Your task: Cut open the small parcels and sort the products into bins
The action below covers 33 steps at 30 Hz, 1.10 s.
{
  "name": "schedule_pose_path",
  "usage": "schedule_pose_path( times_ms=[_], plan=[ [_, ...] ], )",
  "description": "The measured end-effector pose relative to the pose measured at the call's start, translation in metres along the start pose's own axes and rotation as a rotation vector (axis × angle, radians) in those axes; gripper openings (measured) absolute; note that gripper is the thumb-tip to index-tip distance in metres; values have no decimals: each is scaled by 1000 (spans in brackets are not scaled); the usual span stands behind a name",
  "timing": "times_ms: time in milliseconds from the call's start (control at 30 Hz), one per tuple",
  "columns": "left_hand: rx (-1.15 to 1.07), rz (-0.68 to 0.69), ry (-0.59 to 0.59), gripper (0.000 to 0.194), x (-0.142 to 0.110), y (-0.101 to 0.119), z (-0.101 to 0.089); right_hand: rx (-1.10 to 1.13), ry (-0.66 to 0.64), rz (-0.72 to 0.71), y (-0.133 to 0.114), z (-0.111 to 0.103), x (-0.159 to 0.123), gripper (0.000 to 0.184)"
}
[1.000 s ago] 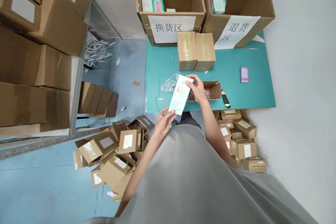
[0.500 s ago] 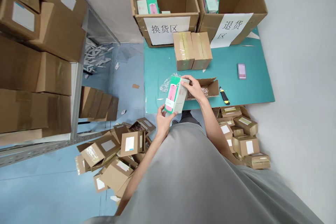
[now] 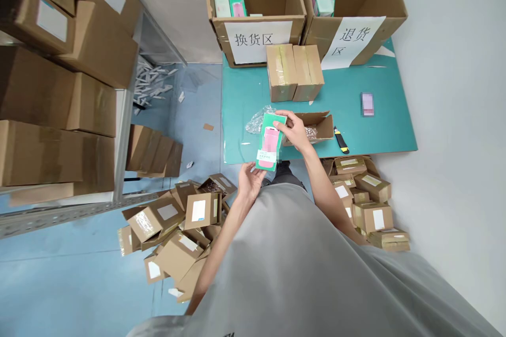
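Both my hands hold a green-and-white product box with a pink picture and a white label strip, over the table's front edge. My right hand grips its upper right edge, thumb on the front. My left hand supports its lower left corner; some of its fingers are hidden behind the box. Just right of the box lies an open cardboard carton with clear wrap inside, partly covered by my right hand. Crumpled clear plastic wrap lies behind the box. A black-and-yellow utility knife rests beside the carton.
Two taped cartons stand on the green table. Behind are a left bin and a right bin, each with product boxes and a paper sign. Opened cartons litter the floor at left; a loaded shelf stands beyond.
The product box has turned so its green front faces me and its white side no longer shows. My left hand's grip has loosened, its fingers shifting lower at the corner.
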<state>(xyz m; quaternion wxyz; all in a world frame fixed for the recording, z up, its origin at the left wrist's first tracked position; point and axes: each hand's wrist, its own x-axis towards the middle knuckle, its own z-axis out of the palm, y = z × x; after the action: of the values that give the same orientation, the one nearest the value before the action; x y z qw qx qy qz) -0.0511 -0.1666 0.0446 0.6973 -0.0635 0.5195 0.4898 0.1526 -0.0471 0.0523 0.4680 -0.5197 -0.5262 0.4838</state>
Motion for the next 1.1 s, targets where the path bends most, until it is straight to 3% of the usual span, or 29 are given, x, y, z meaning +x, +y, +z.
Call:
schedule_pose_path(
  times_ms=[200, 333, 500, 600, 733, 867, 1100],
  plan=[
    [8, -102, -93, 15, -9, -5, -8, 5, -52, 34, -2, -4, -10, 65],
    [86, -18, -152, 26, -9, -7, -15, -23, -36, 25, 0, -10, -8, 60],
    [175, 102, -110, 52, -8, -10, -22, -76, 9, 21, 1, -11, -6, 67],
    [168, 165, -103, 54, -7, -10, -20, -71, -5, 13, -2, -5, -8, 66],
    [182, 131, -126, 55, -7, -10, -18, -38, -29, -17, -5, -1, -10, 60],
    [215, 122, -134, 65, -8, -10, -18, -27, -32, -17, -6, -7, -4, 63],
    [352, 251, -94, 68, -9, -10, -15, 0, -27, 31, 1, -15, 1, 68]
  ],
)
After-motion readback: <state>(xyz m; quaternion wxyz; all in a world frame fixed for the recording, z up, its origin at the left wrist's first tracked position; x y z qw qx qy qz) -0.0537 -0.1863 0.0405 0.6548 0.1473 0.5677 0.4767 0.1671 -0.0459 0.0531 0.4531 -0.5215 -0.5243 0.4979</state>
